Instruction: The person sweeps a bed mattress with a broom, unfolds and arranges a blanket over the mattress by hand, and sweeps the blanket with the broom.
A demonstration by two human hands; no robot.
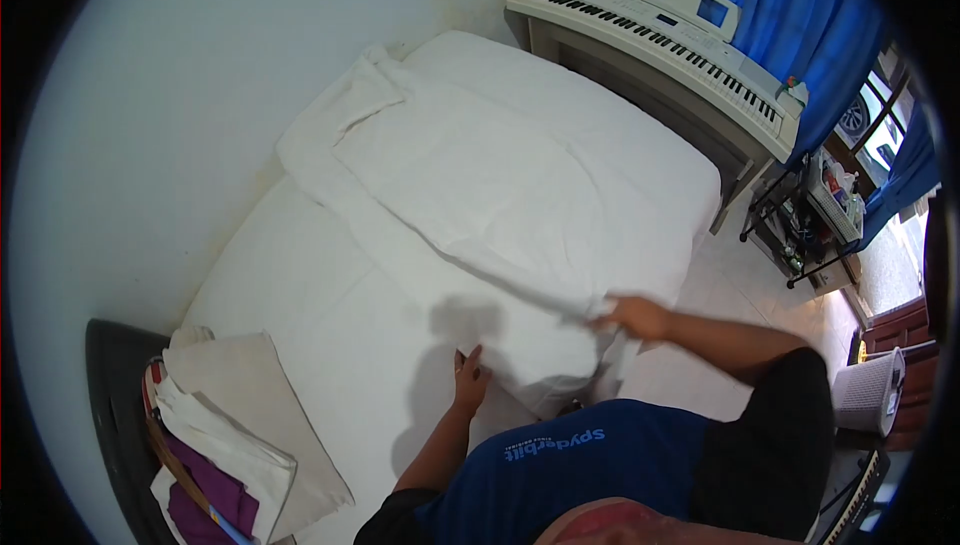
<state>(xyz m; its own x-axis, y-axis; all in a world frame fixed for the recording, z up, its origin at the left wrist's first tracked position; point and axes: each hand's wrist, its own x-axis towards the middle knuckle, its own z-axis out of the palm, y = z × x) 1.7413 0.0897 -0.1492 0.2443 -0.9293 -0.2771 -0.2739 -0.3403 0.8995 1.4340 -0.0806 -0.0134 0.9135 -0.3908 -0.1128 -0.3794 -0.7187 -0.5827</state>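
A white sheet (520,185) lies over the bed, with a folded-back band running diagonally from the wall side towards the near right edge. My right hand (635,317) is closed on the sheet's edge at the near right of the bed. Nearer the middle, my left hand (471,370) is at the near edge of the white bedding, its fingers drawn together. Whether those fingers pinch a bit of the cloth is too small to tell. Between the hands, the sheet hangs loosely over the bed's near edge.
A keyboard (660,40) stands beyond the bed, by a blue curtain (800,25). Folded cloths (235,425) lie at the left by a dark headboard (115,395). At the right are a wheeled rack (835,200) and a light basket (867,392).
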